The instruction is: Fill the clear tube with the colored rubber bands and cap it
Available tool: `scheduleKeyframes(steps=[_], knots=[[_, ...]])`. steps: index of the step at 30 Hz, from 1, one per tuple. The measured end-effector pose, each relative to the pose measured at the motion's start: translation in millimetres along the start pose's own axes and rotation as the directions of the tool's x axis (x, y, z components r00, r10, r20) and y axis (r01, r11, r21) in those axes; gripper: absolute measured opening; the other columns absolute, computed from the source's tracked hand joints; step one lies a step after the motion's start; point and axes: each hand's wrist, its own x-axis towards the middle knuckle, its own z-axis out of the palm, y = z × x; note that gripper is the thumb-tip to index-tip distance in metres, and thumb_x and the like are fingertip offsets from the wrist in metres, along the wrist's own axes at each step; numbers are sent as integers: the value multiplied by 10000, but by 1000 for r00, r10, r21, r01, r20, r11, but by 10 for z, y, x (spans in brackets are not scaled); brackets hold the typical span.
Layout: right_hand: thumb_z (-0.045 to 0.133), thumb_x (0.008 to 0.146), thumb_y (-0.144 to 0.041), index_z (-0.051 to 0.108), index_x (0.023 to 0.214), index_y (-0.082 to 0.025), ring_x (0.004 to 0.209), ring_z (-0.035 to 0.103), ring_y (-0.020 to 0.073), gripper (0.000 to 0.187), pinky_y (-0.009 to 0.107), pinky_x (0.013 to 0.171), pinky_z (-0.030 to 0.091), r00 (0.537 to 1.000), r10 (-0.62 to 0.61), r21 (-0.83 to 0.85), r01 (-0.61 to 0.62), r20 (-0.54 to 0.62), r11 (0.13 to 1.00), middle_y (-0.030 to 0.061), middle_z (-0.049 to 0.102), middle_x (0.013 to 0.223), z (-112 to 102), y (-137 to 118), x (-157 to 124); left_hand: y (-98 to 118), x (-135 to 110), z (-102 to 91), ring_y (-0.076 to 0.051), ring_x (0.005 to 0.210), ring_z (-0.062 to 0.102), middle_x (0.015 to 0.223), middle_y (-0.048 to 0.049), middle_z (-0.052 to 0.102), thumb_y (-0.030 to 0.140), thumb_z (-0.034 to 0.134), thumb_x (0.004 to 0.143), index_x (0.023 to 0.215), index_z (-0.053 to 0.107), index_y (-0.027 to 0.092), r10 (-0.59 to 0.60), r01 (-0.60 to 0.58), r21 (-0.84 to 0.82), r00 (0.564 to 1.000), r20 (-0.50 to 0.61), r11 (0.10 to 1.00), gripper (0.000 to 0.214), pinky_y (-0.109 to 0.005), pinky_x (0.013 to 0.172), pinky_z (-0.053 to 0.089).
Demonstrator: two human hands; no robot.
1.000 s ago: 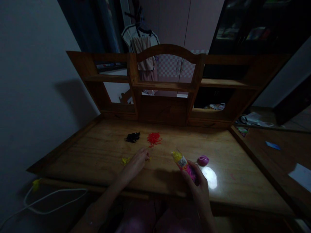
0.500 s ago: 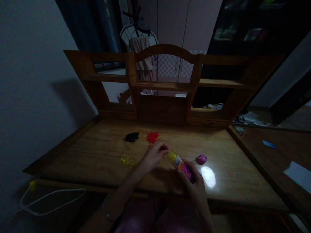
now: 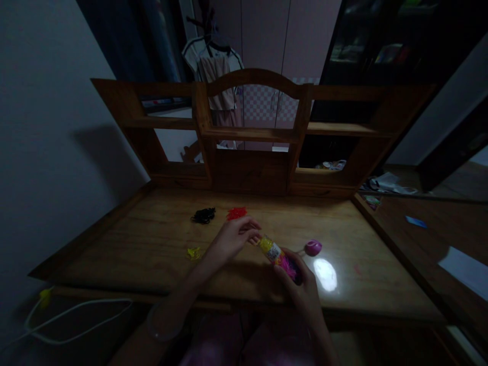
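Note:
My right hand (image 3: 301, 285) is wrapped round a small clear bottle (image 3: 273, 251) with a white label, tilted with its mouth to the upper left. Yellow bands show near the mouth, pink and dark ones lower down. At the mouth, my left hand (image 3: 237, 238) pinches a yellow rubber band (image 3: 254, 242) that reaches toward the bottle. Left of my hands lies a pile of yellow rubber bands (image 3: 193, 253), partly behind my left forearm. Farther back are a black pile (image 3: 204, 215) and a red pile (image 3: 237, 212), the red one partly covered by my left hand.
A purple lid-like piece (image 3: 313, 247) rests on the wooden desk (image 3: 354, 244) right of the bottle. A wooden shelf unit (image 3: 251, 134) rises along the back edge. At the left front hangs a white cable (image 3: 76, 303). Papers (image 3: 463, 269) lie on the surface to the right.
My left hand has shifted slightly up and left relative to the desk, covering more of the red pile. The whole view has moved a little. My right hand still holds the bottle.

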Motion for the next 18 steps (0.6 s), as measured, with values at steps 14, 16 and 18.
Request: scheduleKeyframes(steps=[14,16,18], knots=[[660,803,-369,624,1129,-228,1021,606,243,357,338,877,481,999,-22,-15,22,37,1000,48,657,1110,-2,-5,15,13,-72,-85,-210,859,707,900,-80,742,198,764,695,958,647,136,-71,74,-26,992,100,997,294,-365,825,570],[660,803,-369,624,1128,-231,1021,606,242,355,340,881,481,999,-25,-19,26,38,999,46,657,1108,-7,-6,14,14,-72,-91,-201,827,709,889,-72,738,217,755,707,958,645,138,-66,68,-21,996,61,997,286,-343,784,582],[661,802,-368,627,1123,-232,1031,604,242,351,340,889,478,999,-28,-20,29,34,999,44,656,1115,-14,-12,12,8,-66,-106,-189,793,710,917,-63,724,241,753,710,943,649,142,-45,46,-6,999,11,999,274,-317,741,589]])
